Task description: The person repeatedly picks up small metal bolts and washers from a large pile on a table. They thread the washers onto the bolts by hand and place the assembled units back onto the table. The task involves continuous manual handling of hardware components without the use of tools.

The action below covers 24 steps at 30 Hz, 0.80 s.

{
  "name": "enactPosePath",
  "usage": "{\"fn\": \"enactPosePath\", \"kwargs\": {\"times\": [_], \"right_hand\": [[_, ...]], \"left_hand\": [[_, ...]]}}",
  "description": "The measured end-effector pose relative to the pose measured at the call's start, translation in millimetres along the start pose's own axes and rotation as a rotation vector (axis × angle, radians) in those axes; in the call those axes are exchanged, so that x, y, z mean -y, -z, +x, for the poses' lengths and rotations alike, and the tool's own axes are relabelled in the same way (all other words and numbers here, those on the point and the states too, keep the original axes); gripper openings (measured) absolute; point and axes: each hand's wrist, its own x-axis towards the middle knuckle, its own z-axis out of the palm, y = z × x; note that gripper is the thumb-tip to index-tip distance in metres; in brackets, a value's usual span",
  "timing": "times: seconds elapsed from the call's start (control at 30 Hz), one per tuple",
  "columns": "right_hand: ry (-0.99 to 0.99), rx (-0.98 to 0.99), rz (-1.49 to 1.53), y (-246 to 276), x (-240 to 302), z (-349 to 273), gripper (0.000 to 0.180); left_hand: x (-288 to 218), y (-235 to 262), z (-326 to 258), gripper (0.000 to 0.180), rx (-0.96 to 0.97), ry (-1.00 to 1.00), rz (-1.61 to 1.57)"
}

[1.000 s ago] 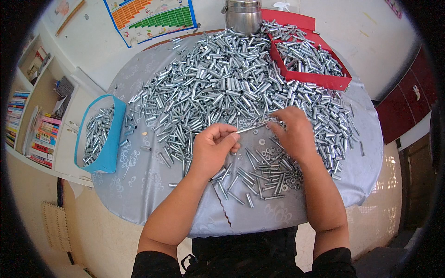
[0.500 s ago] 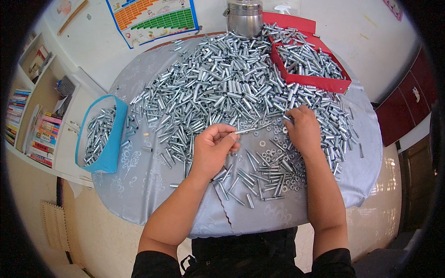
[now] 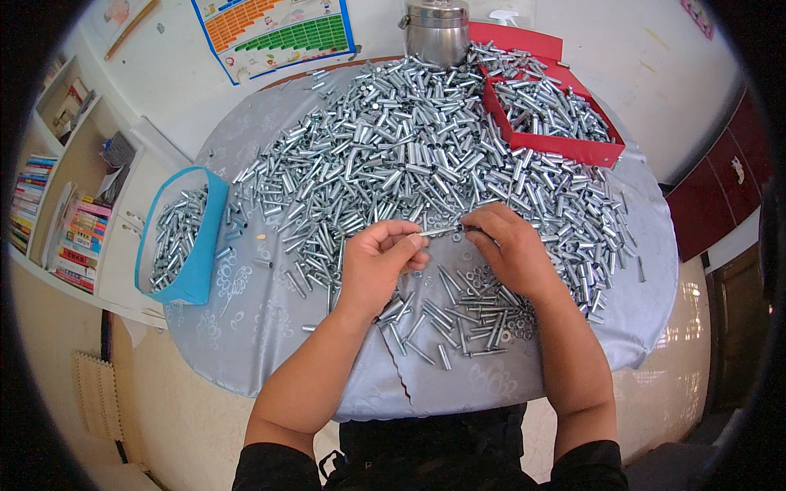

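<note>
Between thumb and fingers, my left hand (image 3: 378,260) pinches the near end of a thin silver bolt (image 3: 440,231) that points to the right. My right hand (image 3: 512,250) is closed at the bolt's far tip, its fingertips pressed together; whatever small piece they hold is mostly hidden. Beyond both hands spreads a large heap of silver metal sleeves and bolts (image 3: 385,155). Closer to me, loose bolts (image 3: 458,315) lie scattered between my forearms, with washers and nuts (image 3: 517,323) beside my right forearm.
A blue box (image 3: 201,258) of metal parts stands at the left, and a red box (image 3: 565,148) of them at the back right. Behind the heap is a steel pot (image 3: 436,37). A grey cloth (image 3: 270,344) covers the round table; a shelf with books (image 3: 78,245) is further left.
My right hand has come left from the washers to the free tip of the bolt. The left hand keeps its pinch on the bolt, almost unmoved.
</note>
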Motion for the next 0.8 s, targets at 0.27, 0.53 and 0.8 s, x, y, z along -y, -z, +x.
{"fn": "enactPosePath", "kwargs": {"times": [0.27,0.53,0.8], "right_hand": [[0.004,0.059,-0.006,0.1,4.1,0.2,0.022],[0.052,-0.005,0.064,-0.9,6.0,-0.1,0.024],[-0.238,0.018,0.343,-4.9,15.3,-2.1,0.022]], "left_hand": [[0.3,0.4,0.1,0.017,0.018,0.015,0.017],[3.0,1.5,0.9,0.018,0.037,0.015,0.029],[4.1,0.2,1.2,0.021,0.083,0.047,0.017]]}}
